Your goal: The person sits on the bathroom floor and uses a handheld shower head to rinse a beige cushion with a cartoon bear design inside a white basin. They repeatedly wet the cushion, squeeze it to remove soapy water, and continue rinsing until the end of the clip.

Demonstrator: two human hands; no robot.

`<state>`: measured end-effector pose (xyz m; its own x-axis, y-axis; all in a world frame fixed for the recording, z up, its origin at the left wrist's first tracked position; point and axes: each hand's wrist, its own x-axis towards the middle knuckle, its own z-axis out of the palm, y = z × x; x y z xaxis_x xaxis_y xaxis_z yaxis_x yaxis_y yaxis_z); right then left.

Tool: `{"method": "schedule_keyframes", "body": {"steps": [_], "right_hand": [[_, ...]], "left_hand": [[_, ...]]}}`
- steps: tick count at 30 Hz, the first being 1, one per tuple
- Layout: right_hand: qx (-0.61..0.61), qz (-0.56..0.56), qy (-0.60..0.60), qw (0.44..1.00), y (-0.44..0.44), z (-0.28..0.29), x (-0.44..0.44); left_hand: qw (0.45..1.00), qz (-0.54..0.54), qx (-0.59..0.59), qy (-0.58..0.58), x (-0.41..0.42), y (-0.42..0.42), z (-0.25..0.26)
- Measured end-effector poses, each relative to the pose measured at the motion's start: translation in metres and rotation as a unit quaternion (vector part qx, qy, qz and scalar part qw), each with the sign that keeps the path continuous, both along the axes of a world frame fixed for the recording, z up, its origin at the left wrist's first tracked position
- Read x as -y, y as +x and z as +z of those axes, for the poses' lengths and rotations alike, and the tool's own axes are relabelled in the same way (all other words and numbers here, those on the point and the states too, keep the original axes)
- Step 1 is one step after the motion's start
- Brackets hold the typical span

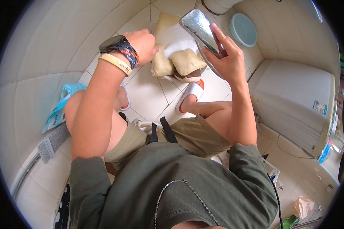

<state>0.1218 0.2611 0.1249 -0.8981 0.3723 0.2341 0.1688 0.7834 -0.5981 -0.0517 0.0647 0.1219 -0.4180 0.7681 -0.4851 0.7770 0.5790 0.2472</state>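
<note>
My right hand (230,54) is closed around a chrome handheld shower head (199,30), with a hose curving down behind the fingers. White spray falls from it over beige padded cloth pieces (187,61) heaped above the floor in front of me. A brown and cream piece (187,75) shows under them, and part of a pale rim shows below. My left hand (142,44), with a dark watch (113,43) and a cream wristband (116,63) on the arm, hangs at the heap's left edge. Its fingers are curled and partly hidden; whether they touch the cloth is unclear.
A light blue basin (243,30) is at the upper right, near a white pipe (219,5). To the right stands a white box-shaped appliance (292,100). A blue plastic packet (60,106) lies by the left wall. My slippered feet are on floor tiles (149,91).
</note>
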Motion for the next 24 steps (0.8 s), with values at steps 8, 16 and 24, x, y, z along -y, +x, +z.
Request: {"method": "schedule_keyframes", "body": {"steps": [8, 16, 24], "right_hand": [[-0.026, 0.027, -0.008, 0.999, 0.002, -0.002, 0.001], [0.025, 0.035, -0.003, 0.999, 0.008, 0.006, 0.005], [0.148, 0.037, -0.006, 0.988, 0.012, 0.009, 0.006]], "left_hand": [[0.999, -0.014, -0.023, 0.02, 0.002, 0.006, -0.013], [1.0, -0.019, -0.021, 0.013, 0.002, 0.007, -0.017], [0.999, -0.029, -0.031, 0.015, 0.001, 0.006, -0.013]]}}
